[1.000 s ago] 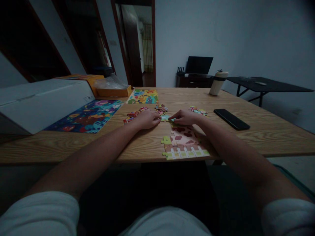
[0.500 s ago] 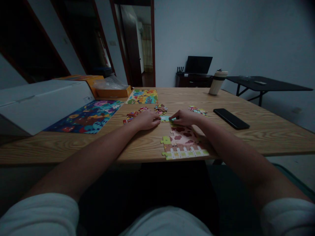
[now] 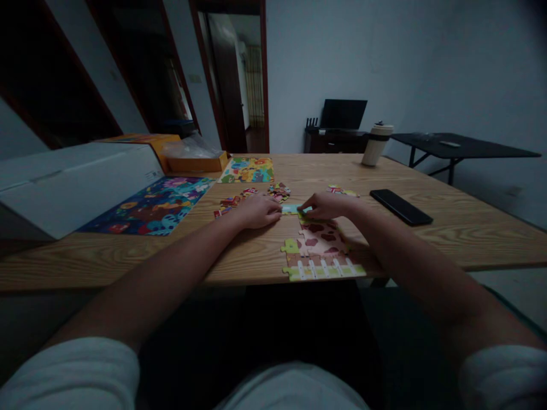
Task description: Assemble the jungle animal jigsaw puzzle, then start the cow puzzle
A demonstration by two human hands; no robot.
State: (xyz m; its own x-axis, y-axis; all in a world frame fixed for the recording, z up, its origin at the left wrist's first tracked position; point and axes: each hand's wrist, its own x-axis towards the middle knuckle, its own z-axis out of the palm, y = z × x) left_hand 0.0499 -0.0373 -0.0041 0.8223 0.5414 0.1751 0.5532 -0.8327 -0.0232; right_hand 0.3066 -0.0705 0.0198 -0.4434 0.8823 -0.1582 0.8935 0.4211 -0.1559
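A light blue and green jigsaw piece lies on the table between my two hands. My left hand has its fingers curled together at the left end of this piece. At the other end, my right hand pinches the piece with thumb and fingertips, just above the joined part of the puzzle. That joined puzzle section, with brown-spotted pink and a white fence along the bottom, reaches down to the near table edge. My right hand and forearm cover part of its upper right side.
Loose puzzle pieces lie behind my hands, with more pieces at left and others at right. A black phone, a bottle, picture sheets, a white box and an orange tray stand around.
Both hands and the blue piece have shifted slightly to the right. The joined puzzle section has slid a little to the right too. The grip looks the same.
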